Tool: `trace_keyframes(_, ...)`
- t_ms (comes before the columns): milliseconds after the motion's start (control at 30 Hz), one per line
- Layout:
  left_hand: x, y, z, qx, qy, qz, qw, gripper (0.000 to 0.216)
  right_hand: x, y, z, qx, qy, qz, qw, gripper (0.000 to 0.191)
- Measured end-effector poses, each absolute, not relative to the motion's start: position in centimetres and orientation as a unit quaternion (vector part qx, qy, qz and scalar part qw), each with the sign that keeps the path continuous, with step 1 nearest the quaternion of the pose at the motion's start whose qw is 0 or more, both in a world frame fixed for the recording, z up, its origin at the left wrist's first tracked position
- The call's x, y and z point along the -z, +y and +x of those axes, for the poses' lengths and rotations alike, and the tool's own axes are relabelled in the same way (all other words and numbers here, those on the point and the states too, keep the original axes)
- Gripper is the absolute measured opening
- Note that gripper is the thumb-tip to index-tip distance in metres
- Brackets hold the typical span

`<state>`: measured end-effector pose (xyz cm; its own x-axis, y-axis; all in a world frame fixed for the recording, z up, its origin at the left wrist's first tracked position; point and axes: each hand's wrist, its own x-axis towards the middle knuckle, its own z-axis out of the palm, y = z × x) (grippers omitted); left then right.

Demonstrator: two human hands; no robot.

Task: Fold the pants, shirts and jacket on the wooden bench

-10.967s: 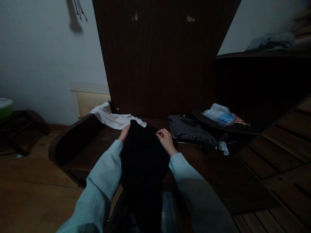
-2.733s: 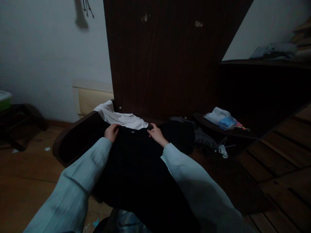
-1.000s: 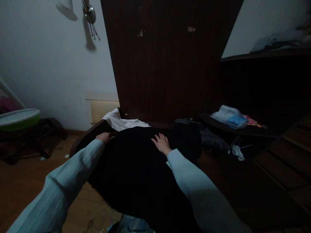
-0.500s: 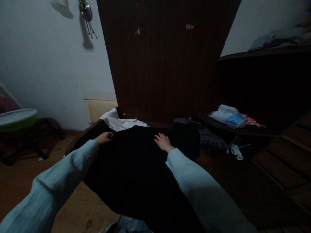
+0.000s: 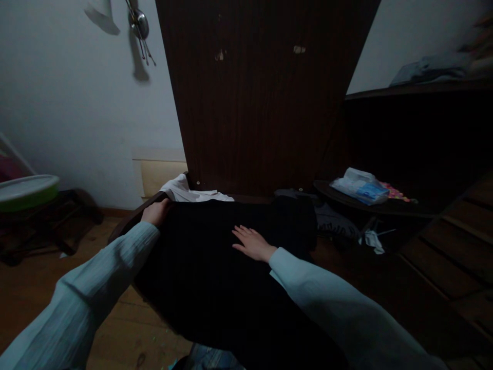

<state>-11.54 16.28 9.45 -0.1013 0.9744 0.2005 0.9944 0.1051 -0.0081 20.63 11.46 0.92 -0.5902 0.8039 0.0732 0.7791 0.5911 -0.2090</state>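
The black cloth (image 5: 208, 277) lies under the flat, open right hand (image 5: 253, 243) and extends leftward to the left hand (image 5: 155, 213). This hand touches it too, but whether it grips, I cannot tell.

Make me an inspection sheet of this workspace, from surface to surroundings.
Surface: dark brown wooden bench, partly covered.
Handled things: large black cloth spread over the bench.
Clutter: rumpled white cloth behind it; dark grey cloth with black lettering at right; clear-and-blue plastic package on a dark curved wooden shelf.
Grip: left hand at the black cloth's far left corner, hold unclear; right hand laid flat on it.
Cables: nothing seen.
Surroundings: pale wall, silver metal wall lamp, white-lidded lime-green round tub.
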Motion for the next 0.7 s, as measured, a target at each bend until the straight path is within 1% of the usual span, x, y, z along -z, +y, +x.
trace_keyframes(133,-9.1,16.5,-11.6,0.031,-0.747,-0.661,0.055,0.041,-1.6,11.5,22.1,-0.082,-0.890,-0.444,0.070,0.057)
trace_keyframes(333,-5.8,16.3,-10.9,-0.010,-0.742,-0.670,0.034,0.040,-1.4,9.7,22.5,-0.060,-0.888,-0.448,0.089,0.060)
trace_keyframes(400,-5.1,16.0,-10.5,-0.002,-0.743,-0.669,0.035,0.040,-2.4,9.5,22.5,-0.061,-0.891,-0.444,0.071,0.055)
trace_keyframes(467,-4.7,15.7,-10.3,0.013,-0.746,-0.665,0.042,0.039,-4.4,9.8,23.0,-0.067,-0.887,-0.455,0.048,0.045)
trace_keyframes(533,-4.4,15.7,-10.3,0.029,-0.755,-0.654,0.045,0.037,-6.8,10.5,24.4,-0.046,-0.861,-0.504,0.059,0.036)
trace_keyframes(600,-4.1,15.8,-10.5,0.041,-0.766,-0.640,0.042,0.036,-9.1,11.3,26.7,0.022,-0.798,-0.594,0.097,0.034)
trace_keyframes(633,-4.0,15.9,-10.6,0.044,-0.769,-0.636,0.039,0.036,-10.0,11.7,28.2,0.052,-0.751,-0.649,0.112,0.036)
trace_keyframes(700,-3.8,16.2,-10.8,0.045,-0.769,-0.636,0.034,0.037,-11.1,12.2,31.6,0.074,-0.657,-0.741,0.116,0.047)
